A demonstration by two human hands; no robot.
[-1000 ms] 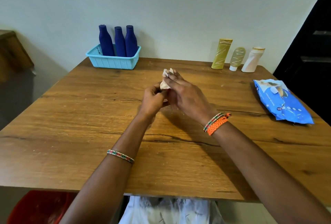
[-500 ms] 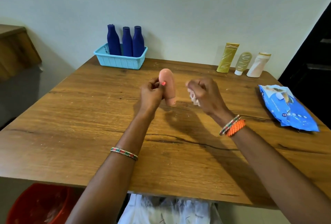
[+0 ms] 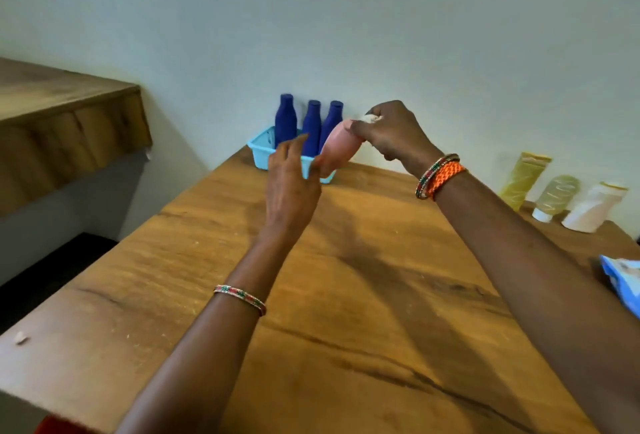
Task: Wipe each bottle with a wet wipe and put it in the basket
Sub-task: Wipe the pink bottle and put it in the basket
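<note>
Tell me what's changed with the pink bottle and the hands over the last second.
The pink bottle has passed from the left hand to the right hand, which now grips its top along with the wipe and carries it toward the basket. The left hand has let go and hangs open just below. The three blue bottles stay in the basket, and the three tubes stay by the wall.

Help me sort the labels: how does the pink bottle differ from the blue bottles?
The pink bottle is pale pink, the blue bottles dark blue. The pink bottle is tilted and held in the air, gripped near its top by the right hand, while the blue bottles stand upright. The blue bottles are inside the basket; the pink bottle is not yet in it. Both are plain, rounded bottles with no label visible.
</note>
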